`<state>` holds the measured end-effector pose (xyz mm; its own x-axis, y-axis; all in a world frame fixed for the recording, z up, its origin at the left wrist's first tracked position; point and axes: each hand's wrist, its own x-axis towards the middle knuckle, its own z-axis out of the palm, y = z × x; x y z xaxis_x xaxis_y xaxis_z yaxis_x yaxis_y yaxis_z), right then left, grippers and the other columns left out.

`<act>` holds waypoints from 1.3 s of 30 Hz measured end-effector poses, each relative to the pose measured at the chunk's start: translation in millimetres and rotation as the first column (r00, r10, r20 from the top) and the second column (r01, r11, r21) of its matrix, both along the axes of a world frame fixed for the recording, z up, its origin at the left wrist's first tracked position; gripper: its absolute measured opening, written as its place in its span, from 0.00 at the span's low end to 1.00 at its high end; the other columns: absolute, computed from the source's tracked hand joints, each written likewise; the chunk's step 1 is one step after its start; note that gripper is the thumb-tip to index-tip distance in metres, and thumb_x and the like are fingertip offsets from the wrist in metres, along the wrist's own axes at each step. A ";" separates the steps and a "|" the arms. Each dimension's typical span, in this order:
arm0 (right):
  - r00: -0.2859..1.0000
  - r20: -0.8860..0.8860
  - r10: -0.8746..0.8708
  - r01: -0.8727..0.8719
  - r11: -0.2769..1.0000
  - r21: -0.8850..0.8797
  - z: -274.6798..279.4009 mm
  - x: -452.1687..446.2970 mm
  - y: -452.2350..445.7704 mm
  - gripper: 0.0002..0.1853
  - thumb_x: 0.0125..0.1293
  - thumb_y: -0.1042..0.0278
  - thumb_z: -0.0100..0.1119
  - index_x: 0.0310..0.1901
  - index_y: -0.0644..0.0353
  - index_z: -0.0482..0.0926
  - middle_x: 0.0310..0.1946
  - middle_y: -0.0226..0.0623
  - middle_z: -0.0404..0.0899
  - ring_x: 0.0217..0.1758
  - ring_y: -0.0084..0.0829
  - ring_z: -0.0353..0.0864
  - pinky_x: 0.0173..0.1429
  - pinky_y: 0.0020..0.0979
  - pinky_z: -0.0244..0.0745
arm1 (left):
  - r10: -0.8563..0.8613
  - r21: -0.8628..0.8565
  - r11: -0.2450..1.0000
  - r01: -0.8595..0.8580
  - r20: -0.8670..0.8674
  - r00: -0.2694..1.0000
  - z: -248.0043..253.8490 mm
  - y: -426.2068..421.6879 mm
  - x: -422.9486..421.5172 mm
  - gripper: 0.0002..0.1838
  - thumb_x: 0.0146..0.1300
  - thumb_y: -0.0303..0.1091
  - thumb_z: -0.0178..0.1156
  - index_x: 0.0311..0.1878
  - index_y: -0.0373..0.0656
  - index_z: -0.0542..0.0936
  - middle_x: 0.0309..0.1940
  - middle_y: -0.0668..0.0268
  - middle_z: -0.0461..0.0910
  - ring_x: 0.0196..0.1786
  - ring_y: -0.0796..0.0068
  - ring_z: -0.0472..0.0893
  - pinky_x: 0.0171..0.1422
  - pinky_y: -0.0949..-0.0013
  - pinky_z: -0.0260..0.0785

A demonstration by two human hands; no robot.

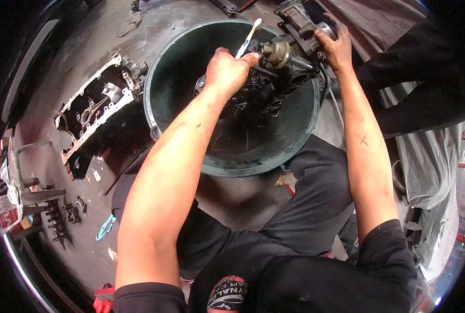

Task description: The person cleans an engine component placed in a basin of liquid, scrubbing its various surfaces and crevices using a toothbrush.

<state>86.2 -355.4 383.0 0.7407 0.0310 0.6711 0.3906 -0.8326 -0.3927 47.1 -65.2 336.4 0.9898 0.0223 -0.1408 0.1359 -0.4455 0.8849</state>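
Black logo-printed shirt [305, 281] sits nearest; the left hand [225, 72] grasps a slim white-and-blue brush [248, 39], the right hand [338, 51] a grimy metal assembly [298, 22] above a round dark-green tub [243, 171].

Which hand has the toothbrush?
The left hand: the toothbrush pokes up from its grip. The right hand holds a metal part instead.

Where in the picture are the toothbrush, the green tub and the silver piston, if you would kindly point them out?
Toothbrush [248, 38]: head view, on the middle of its visible handle.
Green tub [237, 172]: head view, on the near side of its rim.
Silver piston [112, 93]: head view, on its body.
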 end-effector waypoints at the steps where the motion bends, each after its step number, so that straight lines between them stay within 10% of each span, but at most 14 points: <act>1: 1.000 0.008 -0.002 0.002 1.000 0.009 -0.1 1.0 -1.5 0.32 0.55 0.51 0.65 0.61 0.56 0.77 0.57 0.48 0.76 0.62 0.43 0.74 0.68 0.37 0.65 | -0.042 -0.020 0.999 0.041 -0.018 0.999 -2.3 -1.2 6.1 0.33 0.54 0.56 0.70 0.41 0.28 0.81 0.40 0.44 0.84 0.50 0.52 0.83 0.56 0.57 0.72; 10: 0.947 -0.226 -0.228 0.274 0.941 0.200 -9.3 7.0 -2.0 0.41 0.56 0.40 0.67 0.61 0.69 0.73 0.58 0.55 0.75 0.62 0.44 0.74 0.67 0.36 0.65 | -0.159 -0.031 0.987 0.158 -0.053 0.986 3.3 -6.7 9.3 0.37 0.56 0.57 0.68 0.47 0.24 0.77 0.42 0.41 0.83 0.51 0.50 0.83 0.57 0.58 0.72; 18: 0.840 -0.543 0.005 0.376 0.717 0.588 -6.3 10.4 23.9 0.48 0.56 0.30 0.62 0.63 0.69 0.73 0.61 0.47 0.74 0.65 0.37 0.70 0.69 0.38 0.59 | -0.159 0.051 0.985 0.166 -0.112 0.981 12.5 -21.7 -11.8 0.44 0.56 0.59 0.68 0.59 0.26 0.68 0.52 0.43 0.80 0.59 0.51 0.79 0.64 0.57 0.70; 39: 0.831 -0.533 -0.161 0.461 0.736 0.497 -10.8 15.4 29.3 0.49 0.68 0.24 0.37 0.62 0.73 0.73 0.60 0.55 0.75 0.62 0.45 0.75 0.67 0.39 0.64 | -0.141 -0.236 0.968 0.088 -0.219 0.965 29.7 -65.0 -63.6 0.47 0.66 0.50 0.61 0.69 0.20 0.51 0.45 0.39 0.81 0.52 0.45 0.82 0.58 0.54 0.73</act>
<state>101.6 -326.1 372.2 0.8389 -0.5382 0.0809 -0.1815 -0.4169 -0.8906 -16.5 -130.1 366.2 0.9230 -0.1473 -0.3556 0.3092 -0.2662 0.9130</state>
